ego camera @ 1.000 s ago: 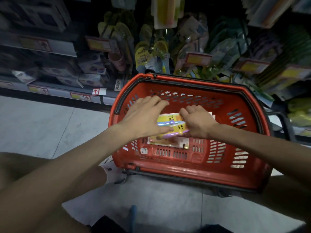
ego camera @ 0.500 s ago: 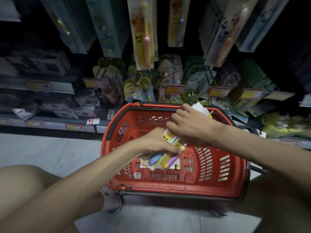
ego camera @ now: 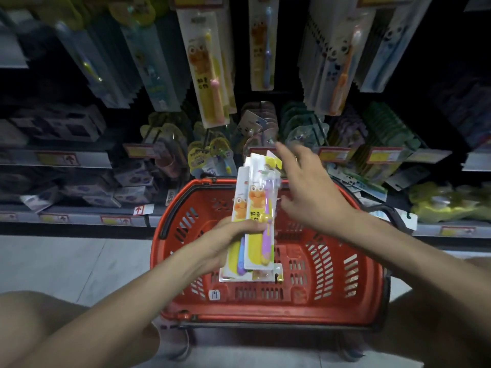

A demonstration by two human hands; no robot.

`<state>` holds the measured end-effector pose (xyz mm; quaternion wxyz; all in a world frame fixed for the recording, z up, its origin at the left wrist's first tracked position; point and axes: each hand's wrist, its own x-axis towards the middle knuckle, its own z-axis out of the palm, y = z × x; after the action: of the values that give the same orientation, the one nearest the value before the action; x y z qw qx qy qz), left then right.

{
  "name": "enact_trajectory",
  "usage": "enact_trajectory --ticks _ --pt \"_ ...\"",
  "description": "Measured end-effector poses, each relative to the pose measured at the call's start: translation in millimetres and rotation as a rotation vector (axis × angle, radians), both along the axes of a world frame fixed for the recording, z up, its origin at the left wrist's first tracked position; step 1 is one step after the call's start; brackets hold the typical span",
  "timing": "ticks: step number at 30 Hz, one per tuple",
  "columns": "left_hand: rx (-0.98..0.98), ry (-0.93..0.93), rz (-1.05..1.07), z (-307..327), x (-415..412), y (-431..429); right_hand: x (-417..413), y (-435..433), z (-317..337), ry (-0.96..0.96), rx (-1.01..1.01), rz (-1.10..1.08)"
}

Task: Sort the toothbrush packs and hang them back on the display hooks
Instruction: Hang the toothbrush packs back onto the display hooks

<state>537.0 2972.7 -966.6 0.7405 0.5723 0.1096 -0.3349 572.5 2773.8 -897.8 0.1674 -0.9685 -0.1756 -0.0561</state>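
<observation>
My left hand (ego camera: 233,235) grips a fanned bundle of toothbrush packs (ego camera: 256,208), white and yellow cards with orange cartoon frogs and purple and yellow brushes, held upright over the red basket (ego camera: 353,296). My right hand (ego camera: 305,192) hovers at the bundle's upper right, fingers spread near the top edges of the packs, blurred by motion; I cannot tell whether it touches them. Matching frog packs (ego camera: 210,75) hang from display hooks above, next to a purple-brush pack (ego camera: 264,49).
More hanging packs fill the upper rows, panda ones (ego camera: 334,62) to the right and blue ones (ego camera: 151,62) to the left. Lower hooks carry small carded items behind price tags (ego camera: 385,155). Boxed goods (ego camera: 58,126) line the left shelves. The basket stands on a pale tiled floor (ego camera: 66,261).
The packs came up out of the basket and now stand upright in my left hand. My right hand let go of them and moved to their top. The view tilted upward.
</observation>
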Motion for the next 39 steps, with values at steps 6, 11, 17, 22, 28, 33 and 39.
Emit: enact_trajectory --ticks 6,11,17,22,28,33,39 --pt "-0.098 -0.054 -0.02 9 2 -8 -10 14 -8 0.728 0.941 -0.247" --pt "-0.123 -0.058 0.07 20 -2 -18 -9 17 -19 0.765 1.191 -0.313" --pt "-0.111 0.045 0.141 16 9 -14 0 8 -20 0.803 1.348 -0.416" --pt "-0.075 -0.138 0.135 -3 21 5 -1 4 -21 0.804 1.372 -0.485" --pt "-0.012 -0.087 0.171 10 16 3 1 6 -24 0.749 1.435 -0.539" --pt "0.041 -0.056 0.301 21 13 -8 0 1 -14 0.74 1.543 -0.555" --pt "0.069 -0.109 0.328 32 6 -22 -9 22 -18 0.842 1.522 -0.459"
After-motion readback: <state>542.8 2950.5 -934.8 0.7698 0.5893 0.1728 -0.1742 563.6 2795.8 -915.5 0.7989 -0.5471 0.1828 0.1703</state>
